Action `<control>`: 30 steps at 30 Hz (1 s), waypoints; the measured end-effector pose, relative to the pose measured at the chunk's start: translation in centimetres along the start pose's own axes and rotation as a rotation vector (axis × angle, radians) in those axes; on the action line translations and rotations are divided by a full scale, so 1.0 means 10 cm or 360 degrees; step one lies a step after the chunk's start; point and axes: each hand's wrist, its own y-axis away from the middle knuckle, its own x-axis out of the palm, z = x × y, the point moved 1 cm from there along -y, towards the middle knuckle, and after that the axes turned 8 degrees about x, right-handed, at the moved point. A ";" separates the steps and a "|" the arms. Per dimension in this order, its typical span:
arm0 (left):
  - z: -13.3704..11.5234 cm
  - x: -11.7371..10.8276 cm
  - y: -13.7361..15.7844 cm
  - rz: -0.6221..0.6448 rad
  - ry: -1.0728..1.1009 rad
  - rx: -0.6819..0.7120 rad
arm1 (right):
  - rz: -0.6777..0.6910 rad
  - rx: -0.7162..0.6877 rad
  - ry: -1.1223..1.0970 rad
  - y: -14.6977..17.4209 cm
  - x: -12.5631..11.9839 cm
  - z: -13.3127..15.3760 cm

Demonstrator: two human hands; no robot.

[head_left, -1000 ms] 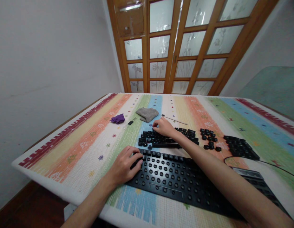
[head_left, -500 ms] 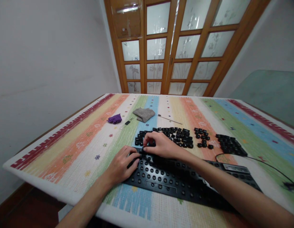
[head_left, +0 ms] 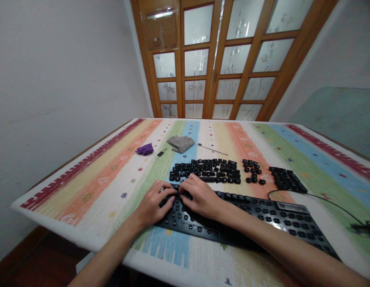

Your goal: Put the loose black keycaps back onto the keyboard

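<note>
A black keyboard (head_left: 264, 213) lies at a slant near the table's front edge, its key sockets mostly bare, with keycaps along part of its back row. My left hand (head_left: 151, 205) curls around the keyboard's far left corner, thumb and forefinger close together on it. Just beside it, my right hand (head_left: 199, 197) bends over the same corner with fingers pinched at the back row; whatever is between the fingertips is hidden. Behind the keyboard, loose black keycaps (head_left: 208, 169) are laid out in rows, with smaller groups of keycaps (head_left: 252, 169) and a block of keycaps (head_left: 286, 179) to the right.
A purple cloth (head_left: 145, 149), a small black object (head_left: 161, 153), a grey cloth (head_left: 181, 144) and a thin rod (head_left: 214, 150) lie farther back on the striped tablecloth (head_left: 113, 189). A cable (head_left: 331, 201) runs off right. Behind the table stand wooden glass-paned doors (head_left: 216, 75).
My right hand has come down and nearer from the keycap rows, onto the keyboard's left end. My left hand stays at the corner. The view has shifted slightly.
</note>
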 end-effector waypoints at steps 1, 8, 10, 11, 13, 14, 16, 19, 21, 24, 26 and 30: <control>-0.01 0.00 0.00 0.0007 0.0011 0.0004 | -0.0007 -0.0003 0.0013 0.01 0.00 0.00; -0.04 -0.01 -0.01 0.0030 0.0054 0.0033 | -0.0160 0.0052 -0.0097 0.06 0.03 0.02; -0.04 -0.01 -0.02 0.0041 0.0061 0.0040 | -0.0182 0.0051 -0.0109 0.07 0.04 0.03; -0.04 -0.01 -0.02 0.0049 0.0065 0.0041 | -0.0183 0.0047 -0.0097 0.07 0.04 0.03; -0.05 -0.01 -0.02 0.0067 0.0071 0.0044 | -0.0176 0.0038 -0.0059 0.06 0.04 0.03; -0.05 -0.01 -0.03 0.0072 0.0070 0.0044 | -0.0168 0.0034 -0.0040 0.06 0.03 0.04; -0.06 -0.01 -0.03 0.0073 0.0066 0.0050 | -0.0149 0.0034 -0.0014 0.06 0.03 0.04; -0.06 -0.01 -0.03 0.0064 0.0066 0.0070 | -0.0111 0.0050 0.0008 0.06 0.04 0.05; -0.06 -0.01 -0.03 0.0068 0.0069 0.0083 | -0.0088 0.0060 0.0025 0.06 0.04 0.05; -0.06 -0.01 -0.03 0.0083 0.0061 0.0089 | -0.0090 0.0067 0.0056 0.05 0.05 0.04; -0.06 -0.01 -0.03 0.0088 0.0045 0.0089 | -0.0141 0.0062 0.0104 0.06 0.04 0.04; -0.06 0.00 -0.03 0.0104 0.0020 0.0090 | -0.0213 -0.0032 0.0224 0.08 0.04 0.04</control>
